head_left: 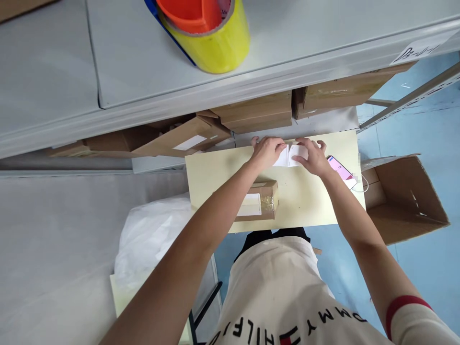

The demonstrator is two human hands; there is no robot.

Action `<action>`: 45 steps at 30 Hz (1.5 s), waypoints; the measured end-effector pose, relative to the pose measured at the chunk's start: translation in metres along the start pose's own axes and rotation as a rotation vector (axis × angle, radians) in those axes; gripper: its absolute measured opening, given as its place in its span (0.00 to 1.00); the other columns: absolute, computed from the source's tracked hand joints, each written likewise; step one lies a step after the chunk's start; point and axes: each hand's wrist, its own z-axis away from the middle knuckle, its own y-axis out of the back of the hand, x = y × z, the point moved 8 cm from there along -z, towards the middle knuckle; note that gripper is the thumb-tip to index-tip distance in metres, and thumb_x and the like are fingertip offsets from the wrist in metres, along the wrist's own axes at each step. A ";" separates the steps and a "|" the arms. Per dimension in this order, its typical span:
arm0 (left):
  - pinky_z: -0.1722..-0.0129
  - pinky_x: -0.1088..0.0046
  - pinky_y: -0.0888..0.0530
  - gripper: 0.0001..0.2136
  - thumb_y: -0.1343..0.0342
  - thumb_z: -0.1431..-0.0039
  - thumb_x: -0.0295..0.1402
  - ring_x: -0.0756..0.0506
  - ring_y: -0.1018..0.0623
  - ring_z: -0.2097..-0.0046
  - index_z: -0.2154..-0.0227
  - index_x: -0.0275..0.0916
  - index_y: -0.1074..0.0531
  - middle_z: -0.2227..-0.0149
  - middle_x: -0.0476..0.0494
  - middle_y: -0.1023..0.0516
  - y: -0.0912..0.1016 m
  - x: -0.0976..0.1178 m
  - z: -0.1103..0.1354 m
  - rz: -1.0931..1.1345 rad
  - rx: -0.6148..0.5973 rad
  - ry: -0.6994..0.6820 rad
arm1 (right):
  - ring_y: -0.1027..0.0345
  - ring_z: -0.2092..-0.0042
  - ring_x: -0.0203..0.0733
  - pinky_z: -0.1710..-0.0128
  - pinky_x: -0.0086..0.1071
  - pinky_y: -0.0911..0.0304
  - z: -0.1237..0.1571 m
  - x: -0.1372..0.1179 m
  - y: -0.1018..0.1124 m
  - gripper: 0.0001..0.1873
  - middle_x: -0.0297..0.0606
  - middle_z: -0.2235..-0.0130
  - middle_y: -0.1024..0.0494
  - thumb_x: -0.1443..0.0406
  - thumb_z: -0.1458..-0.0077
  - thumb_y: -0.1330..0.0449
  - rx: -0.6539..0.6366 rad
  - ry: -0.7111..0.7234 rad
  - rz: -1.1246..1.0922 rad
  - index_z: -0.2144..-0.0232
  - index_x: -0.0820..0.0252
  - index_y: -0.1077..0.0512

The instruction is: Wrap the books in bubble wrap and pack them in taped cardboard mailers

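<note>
Both my hands meet at the far edge of a pale yellow table (309, 206). My left hand (266, 151) and my right hand (312, 154) pinch the two ends of a small white paper label (292, 156), fingers closed on it. Nearer to me on the table lies a small taped cardboard box (261, 200) with a white label on top; my left forearm crosses over part of it. A phone (341, 170) with a pink screen lies just right of my right hand.
A grey shelf (143, 91) overhead carries a yellow tape roll with an orange core (212, 33). Cardboard boxes (258, 112) are stacked under it. An open carton (402, 196) stands on the blue floor at right. White plastic bags (151, 235) lie at left.
</note>
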 end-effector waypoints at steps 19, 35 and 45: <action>0.48 0.66 0.34 0.08 0.43 0.40 0.37 0.41 0.23 0.53 0.67 0.42 0.21 0.63 0.44 0.18 0.062 -0.041 0.029 0.304 0.332 0.163 | 0.36 0.45 0.58 0.44 0.59 0.47 0.004 0.026 0.020 0.34 0.53 0.44 0.29 0.53 0.39 0.47 0.365 -0.196 0.025 0.34 0.55 0.48; 0.63 0.68 0.24 0.14 0.35 0.55 0.44 0.45 0.20 0.65 0.71 0.39 0.26 0.68 0.44 0.18 0.073 -0.054 0.204 0.908 0.158 0.009 | 0.27 0.54 0.53 0.57 0.48 0.31 0.099 -0.181 0.059 0.26 0.47 0.55 0.23 0.53 0.40 0.45 0.615 -0.006 -0.208 0.42 0.54 0.41; 0.59 0.69 0.25 0.21 0.30 0.58 0.46 0.49 0.22 0.67 0.67 0.37 0.28 0.70 0.48 0.21 0.069 -0.076 0.287 1.399 0.098 -0.062 | 0.26 0.55 0.46 0.53 0.41 0.38 0.152 -0.314 0.002 0.09 0.41 0.55 0.19 0.61 0.37 0.43 0.476 0.280 0.041 0.57 0.54 0.27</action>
